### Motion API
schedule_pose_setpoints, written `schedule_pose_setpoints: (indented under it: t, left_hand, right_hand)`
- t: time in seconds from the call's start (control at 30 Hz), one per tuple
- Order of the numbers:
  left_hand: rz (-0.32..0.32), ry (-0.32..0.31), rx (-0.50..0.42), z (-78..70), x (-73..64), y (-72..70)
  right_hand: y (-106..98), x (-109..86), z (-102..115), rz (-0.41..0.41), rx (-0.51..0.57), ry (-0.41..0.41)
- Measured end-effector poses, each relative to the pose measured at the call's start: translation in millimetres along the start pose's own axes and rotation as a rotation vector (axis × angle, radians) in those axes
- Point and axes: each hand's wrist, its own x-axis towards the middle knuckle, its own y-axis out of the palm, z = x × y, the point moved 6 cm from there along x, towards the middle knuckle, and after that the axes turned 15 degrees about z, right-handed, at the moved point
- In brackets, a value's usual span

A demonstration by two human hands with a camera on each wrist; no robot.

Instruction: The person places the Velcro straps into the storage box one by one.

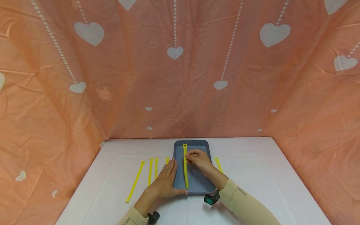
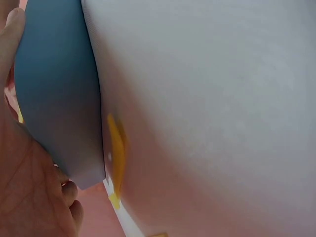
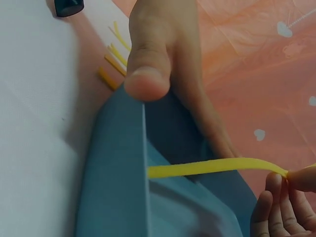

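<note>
A grey-blue rectangular tray [image 1: 194,142] lies on the white table. My left hand [image 1: 164,184] rests along its left side, fingers straight, with the thumb across the near-left corner. In the right wrist view, that thumb [image 3: 148,84] touches the tray's rim. My right hand [image 1: 199,158] is over the tray and pinches a yellow cable strap [image 1: 185,175] between thumb and fingers. The strap has a slotted head at its far end and stretches lengthwise over the tray, its near end beside the front wall. From the right wrist it looks slightly bowed.
Several yellow straps [image 1: 135,184] lie spread on the table left of the tray, one partly hidden behind my left fingers. Another strap [image 1: 218,164] lies right of the tray, partly covered by my right forearm. An orange curtain [image 1: 182,100] with white hearts surrounds the table [image 1: 258,175].
</note>
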Motion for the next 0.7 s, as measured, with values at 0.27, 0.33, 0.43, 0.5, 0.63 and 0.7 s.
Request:
schedule_pose_setpoints:
  t: [0.27,0.33,0.43,0.5,0.63,0.7]
  left_hand:
    - [-0.003,0.016,-0.009,-3.4,-3.1,-2.5]
    - [-0.012,0.027,-0.014,-3.5,-3.0,-2.5]
    - [-0.017,0.030,-0.016,-2.4,-2.1,-1.5]
    - [-0.014,0.029,-0.018,-1.6,-1.3,-0.6]
    - [-0.003,0.028,-0.020,-1.0,-0.7,0.2]
    - [0.000,0.033,-0.025,-1.5,-0.7,-0.5]
  right_hand:
    - [5,8.3,-8,-0.029,-0.010,0.041]
    - [5,9.8,-9,-0.034,-0.018,0.046]
    - [6,11.9,-11,-0.037,-0.020,0.055]
    - [6,13.8,-13,-0.038,-0.019,0.067]
    - [8,17.7,-16,-0.033,-0.030,0.087]
    - [8,19.4,-17,-0.029,-0.038,0.091]
